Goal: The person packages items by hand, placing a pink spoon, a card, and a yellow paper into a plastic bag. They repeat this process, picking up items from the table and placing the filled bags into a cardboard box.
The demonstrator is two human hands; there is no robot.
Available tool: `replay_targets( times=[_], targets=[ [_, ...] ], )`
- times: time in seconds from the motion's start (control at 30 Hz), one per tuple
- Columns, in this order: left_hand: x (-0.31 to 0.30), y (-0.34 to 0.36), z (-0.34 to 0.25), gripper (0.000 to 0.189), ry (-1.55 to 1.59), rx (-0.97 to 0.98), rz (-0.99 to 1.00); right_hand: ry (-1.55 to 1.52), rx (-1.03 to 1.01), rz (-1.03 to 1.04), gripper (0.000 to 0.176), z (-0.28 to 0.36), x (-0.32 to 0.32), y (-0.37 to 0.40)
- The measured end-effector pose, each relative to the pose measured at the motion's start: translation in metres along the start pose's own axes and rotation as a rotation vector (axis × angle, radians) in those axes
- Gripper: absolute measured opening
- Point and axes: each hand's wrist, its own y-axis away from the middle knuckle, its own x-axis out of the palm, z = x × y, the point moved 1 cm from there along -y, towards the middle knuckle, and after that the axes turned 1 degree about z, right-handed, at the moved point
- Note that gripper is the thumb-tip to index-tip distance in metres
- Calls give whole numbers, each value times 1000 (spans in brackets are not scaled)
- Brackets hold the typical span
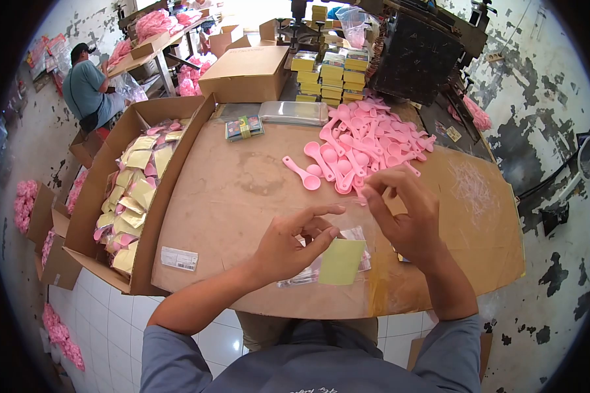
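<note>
My left hand [298,239] is closed, thumb and fingers pinched at the top edge of a pale yellow card [342,263]. The card hangs over clear plastic bags [299,278] lying near the table's front edge. To the right, my right hand [405,208] is raised with thumb and index finger brought together beside the near edge of a heap of pink plastic scoops [367,141]. I cannot tell what sits between those fingertips. One pink scoop [301,173] lies at the heap's left side.
A long carton [170,190] at left holds bagged scoops with yellow cards [139,158]. Behind are a banded card stack [245,128], a clear plastic case [294,112], a closed carton [244,71] and card piles [331,72]. A person [87,88] sits at far left.
</note>
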Motion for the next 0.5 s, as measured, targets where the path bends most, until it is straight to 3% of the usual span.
replay_targets(
  times=[0.1,0.2,0.37,0.5],
  targets=[
    [0,1,-1,43,-43,0,-19,219,-226,-18,22,0,2,-2],
    [2,3,-2,47,-156,55,-32,374,-312,100,28,12,10,2],
    [7,8,3,51,-387,107,-57,545,-405,137,22,7,25,11],
    [8,7,-4,48,-405,84,13,466,-252,88,21,-1,20,7]
  ],
)
